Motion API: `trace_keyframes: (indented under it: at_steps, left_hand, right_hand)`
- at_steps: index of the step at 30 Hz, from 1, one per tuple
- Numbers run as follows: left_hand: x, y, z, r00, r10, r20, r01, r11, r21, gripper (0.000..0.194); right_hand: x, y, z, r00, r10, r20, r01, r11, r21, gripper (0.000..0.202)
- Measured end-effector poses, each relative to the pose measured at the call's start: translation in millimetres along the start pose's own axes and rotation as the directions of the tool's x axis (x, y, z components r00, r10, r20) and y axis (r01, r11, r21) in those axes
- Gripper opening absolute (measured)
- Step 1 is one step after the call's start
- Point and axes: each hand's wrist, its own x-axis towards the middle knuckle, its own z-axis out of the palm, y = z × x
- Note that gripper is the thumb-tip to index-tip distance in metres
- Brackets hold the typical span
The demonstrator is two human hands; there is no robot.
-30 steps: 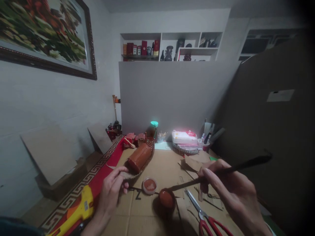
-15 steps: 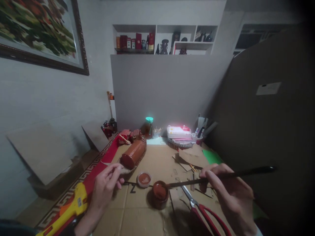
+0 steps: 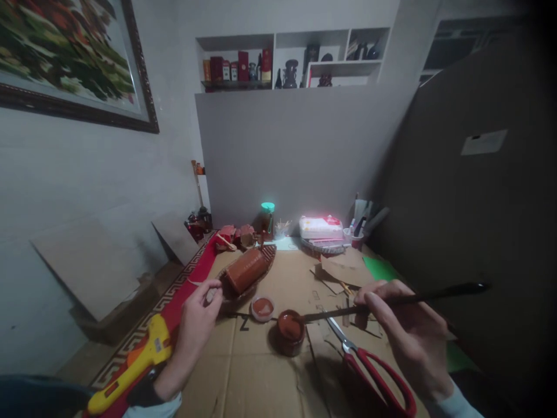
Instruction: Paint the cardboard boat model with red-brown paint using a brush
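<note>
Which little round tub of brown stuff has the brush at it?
The taller pot, closer to the scissors: the brush in the right hand reaches its mouth. No brush reaches the shallow dish.

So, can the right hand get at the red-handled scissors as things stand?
Probably yes: the scissors lie close by and nothing covers their red handles. But the right hand holds a brush, so it would likely need to put that down.

The boat-shaped model (image 3: 249,270) and the paint jar (image 3: 290,347) are reddish brown; the brush (image 3: 429,295) has a near-black handle. Scissors (image 3: 349,346): red handles, silver blades. The glue gun (image 3: 150,352) is yellow; the red cloth (image 3: 179,305) carries a pale key-pattern border.
</note>
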Motion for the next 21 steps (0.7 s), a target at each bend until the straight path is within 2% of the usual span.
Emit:
trace_keyframes:
  at_steps: [14,21]
  left_hand:
    - [9.8,-16.2,0.6,0.994,-0.060,0.087,0.063,0.997,-0.033,0.034]
    - [15.6,-24.3,2.9,0.994,-0.093,0.055,0.098,0.991,-0.093,0.040]
  right_hand:
    - [0.8,0.4,-1.6,1.000,0.006,0.023,-0.006,0.999,-0.032,0.023]
    - [-2.5,-5.1,4.2,0.997,0.074,-0.009,-0.074,0.997,-0.030,0.023]
